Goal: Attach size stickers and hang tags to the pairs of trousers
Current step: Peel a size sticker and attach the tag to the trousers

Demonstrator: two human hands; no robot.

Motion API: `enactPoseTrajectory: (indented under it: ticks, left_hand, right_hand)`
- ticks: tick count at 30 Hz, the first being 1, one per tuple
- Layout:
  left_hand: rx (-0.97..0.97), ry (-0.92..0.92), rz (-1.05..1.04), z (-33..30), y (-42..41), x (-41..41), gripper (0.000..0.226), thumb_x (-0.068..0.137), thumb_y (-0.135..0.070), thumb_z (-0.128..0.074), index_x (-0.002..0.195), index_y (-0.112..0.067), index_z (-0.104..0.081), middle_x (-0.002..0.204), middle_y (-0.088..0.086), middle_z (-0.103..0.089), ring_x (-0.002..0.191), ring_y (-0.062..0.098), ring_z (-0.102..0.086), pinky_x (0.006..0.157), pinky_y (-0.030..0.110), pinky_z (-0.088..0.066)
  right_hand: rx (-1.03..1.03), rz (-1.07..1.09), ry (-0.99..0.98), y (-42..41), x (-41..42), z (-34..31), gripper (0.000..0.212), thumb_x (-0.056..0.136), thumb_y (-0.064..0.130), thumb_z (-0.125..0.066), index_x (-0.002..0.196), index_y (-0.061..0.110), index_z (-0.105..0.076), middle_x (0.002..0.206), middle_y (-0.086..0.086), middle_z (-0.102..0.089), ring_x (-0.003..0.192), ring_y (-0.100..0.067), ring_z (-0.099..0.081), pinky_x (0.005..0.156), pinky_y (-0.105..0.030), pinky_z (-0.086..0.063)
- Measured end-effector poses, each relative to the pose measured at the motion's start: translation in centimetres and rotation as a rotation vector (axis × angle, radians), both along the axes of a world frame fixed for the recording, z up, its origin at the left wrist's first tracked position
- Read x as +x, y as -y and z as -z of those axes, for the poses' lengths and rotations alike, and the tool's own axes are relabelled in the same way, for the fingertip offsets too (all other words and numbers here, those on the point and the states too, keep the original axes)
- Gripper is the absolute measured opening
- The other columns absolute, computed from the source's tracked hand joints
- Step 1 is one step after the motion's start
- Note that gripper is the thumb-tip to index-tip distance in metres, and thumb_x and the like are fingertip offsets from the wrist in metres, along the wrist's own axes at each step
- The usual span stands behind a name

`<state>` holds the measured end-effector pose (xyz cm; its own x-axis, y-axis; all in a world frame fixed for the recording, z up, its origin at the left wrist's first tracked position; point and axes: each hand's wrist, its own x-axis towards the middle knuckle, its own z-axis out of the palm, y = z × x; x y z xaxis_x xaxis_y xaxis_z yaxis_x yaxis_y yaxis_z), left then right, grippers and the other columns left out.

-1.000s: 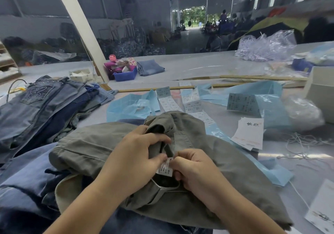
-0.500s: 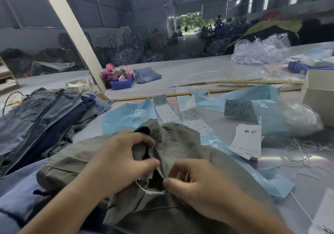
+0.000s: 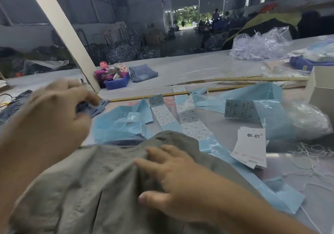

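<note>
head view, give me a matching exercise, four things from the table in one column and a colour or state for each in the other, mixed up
Things:
1. trousers under the right hand
2. hang tags
3. tray
4. sticker strips

Colour or state:
A. dark blue, filled with small items
B. grey-green, crumpled
C. white stack with dark characters printed on top
D. long, lying over light blue backing paper

Pairs: 1-B, 2-C, 3-A, 4-D
</note>
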<state>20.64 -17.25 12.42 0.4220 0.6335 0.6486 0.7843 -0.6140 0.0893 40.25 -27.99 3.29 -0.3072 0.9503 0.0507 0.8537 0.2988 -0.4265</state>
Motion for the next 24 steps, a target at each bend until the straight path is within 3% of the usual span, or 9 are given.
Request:
enactPoseTrajectory:
  ticks: [2, 5, 8, 10, 11, 13, 16, 20, 24]
  left_hand:
    - [0.008, -0.055, 0.108, -1.6, 0.0, 2.8, 0.020, 0.073, -0.027, -0.049, 0.087, -0.037, -0.058, 0.090, -0.013, -0.057, 0.078, 0.016, -0.055, 0.073, 0.034, -0.045]
    - [-0.310, -0.368, 0.062, -2.1, -2.4, 8.3, 0.010, 0.085, -0.031, -0.053, 0.090, -0.035, -0.060, 0.083, -0.017, -0.059, 0.073, 0.005, -0.054, 0.062, 0.024, -0.042]
    - [-0.518, -0.701, -0.090, -0.3, -7.5, 13.0, 0.011, 0.091, -0.025, -0.049, 0.095, -0.022, -0.059, 0.087, -0.003, -0.059, 0.073, 0.015, -0.053, 0.062, 0.027, -0.042]
    - [-0.561, -0.805, -0.182, 2.0, -11.4, 14.2, 0.010, 0.092, -0.023, -0.048, 0.085, -0.017, -0.053, 0.078, -0.001, -0.053, 0.066, 0.015, -0.050, 0.068, 0.028, -0.045]
    - [-0.587, -0.840, -0.219, 3.4, -13.2, 14.3, 0.011, 0.092, -0.023, -0.050, 0.086, -0.016, -0.056, 0.081, 0.000, -0.055, 0.071, 0.016, -0.052, 0.077, 0.031, -0.049]
    - [-0.619, -0.836, -0.274, 6.3, -16.5, 14.1, 0.019, 0.092, -0.029, -0.052, 0.102, -0.016, -0.062, 0.104, 0.002, -0.063, 0.090, 0.021, -0.057, 0.091, 0.036, -0.048]
    - [-0.577, -0.656, -0.324, 11.1, -19.7, 13.5, 0.035, 0.095, -0.044, -0.048, 0.120, -0.022, -0.057, 0.123, 0.003, -0.060, 0.108, 0.025, -0.058, 0.077, 0.037, -0.043]
    - [-0.477, -0.436, -0.259, 16.1, -21.5, 13.3, 0.044, 0.092, -0.056, -0.050, 0.117, -0.020, -0.047, 0.116, 0.005, -0.060, 0.106, 0.026, -0.059, 0.068, 0.033, -0.036]
    - [-0.451, -0.420, -0.254, 17.4, -22.8, 13.5, 0.018, 0.087, -0.024, -0.056, 0.099, -0.021, -0.044, 0.103, 0.003, -0.054, 0.091, 0.024, -0.051, 0.065, 0.034, -0.037]
  right_hand:
    - [-0.093, -0.098, 0.094, -1.4, -2.0, 0.0, 0.065, 0.097, 0.055, -0.042, 0.152, 0.043, -0.008, 0.163, 0.004, 0.001, 0.149, -0.029, 0.008, 0.117, -0.049, 0.010]
    - [-0.287, -0.129, 0.173, -4.0, -4.4, 0.4, 0.060, 0.103, 0.042, -0.037, 0.155, 0.030, -0.010, 0.164, -0.004, 0.000, 0.148, -0.038, 0.008, 0.115, -0.059, 0.011]
    - [-0.334, 0.007, 0.024, -7.6, -3.3, -1.1, 0.050, 0.104, 0.032, -0.040, 0.149, 0.012, -0.034, 0.155, -0.012, -0.031, 0.142, -0.035, -0.024, 0.115, -0.042, -0.013]
    - [-0.297, 0.127, -0.108, -10.1, -1.1, -2.8, 0.041, 0.098, 0.033, -0.054, 0.134, 0.013, -0.054, 0.133, -0.013, -0.055, 0.119, -0.031, -0.054, 0.099, -0.031, -0.039]
    - [-0.284, 0.210, -0.168, -11.4, 0.0, -3.2, 0.035, 0.094, 0.033, -0.058, 0.123, 0.013, -0.060, 0.119, -0.011, -0.062, 0.104, -0.029, -0.063, 0.090, -0.034, -0.050]
    - [-0.279, 0.381, -0.184, -14.8, 1.9, -2.4, 0.021, 0.091, 0.027, -0.058, 0.102, 0.009, -0.060, 0.096, -0.009, -0.063, 0.080, -0.026, -0.065, 0.072, -0.035, -0.057]
    - [-0.286, 0.551, -0.096, -19.7, 3.4, 1.1, 0.003, 0.089, 0.016, -0.051, 0.090, 0.014, -0.049, 0.080, -0.003, -0.052, 0.067, -0.020, -0.051, 0.059, -0.027, -0.044]
    - [-0.273, 0.679, -0.057, -22.9, 3.6, 7.7, 0.027, 0.085, 0.016, -0.050, 0.111, 0.016, -0.056, 0.115, -0.004, -0.058, 0.099, -0.024, -0.059, 0.070, -0.030, -0.038]
    - [-0.342, 0.670, 0.013, -24.0, 4.6, 11.3, 0.037, 0.086, 0.023, -0.048, 0.122, 0.015, -0.049, 0.130, -0.006, -0.040, 0.120, -0.031, -0.040, 0.083, -0.035, -0.034]
